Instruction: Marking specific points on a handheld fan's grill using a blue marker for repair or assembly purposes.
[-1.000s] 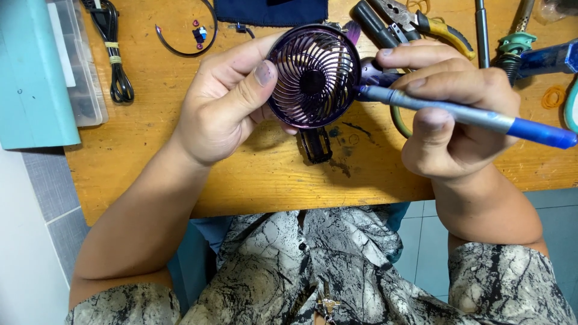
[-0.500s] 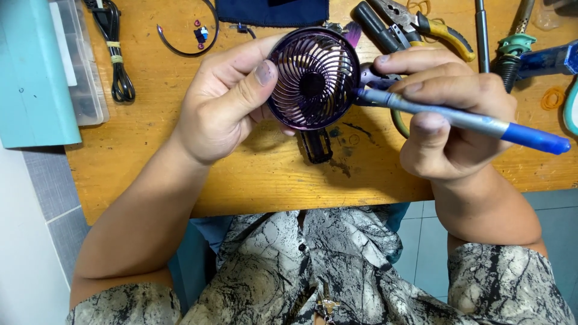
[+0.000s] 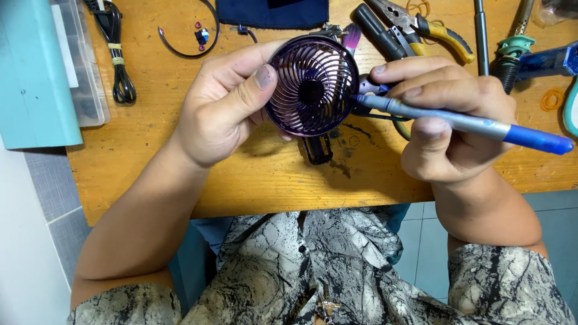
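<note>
The wooden table [image 3: 253, 180] is under everything. My left hand [image 3: 223, 111] grips the little purple fan [image 3: 312, 85] at the middle, thumb pressed on its grille at 9 o'clock. My right hand [image 3: 448, 123] is clenched around a blue pen-like tool [image 3: 469, 125], its tip at the fan's 3 o'clock edge. Since a second ago the fan has hardly moved, so I'm still poking the same spot. Pliers [image 3: 415, 27] lie at 1 o'clock.
</note>
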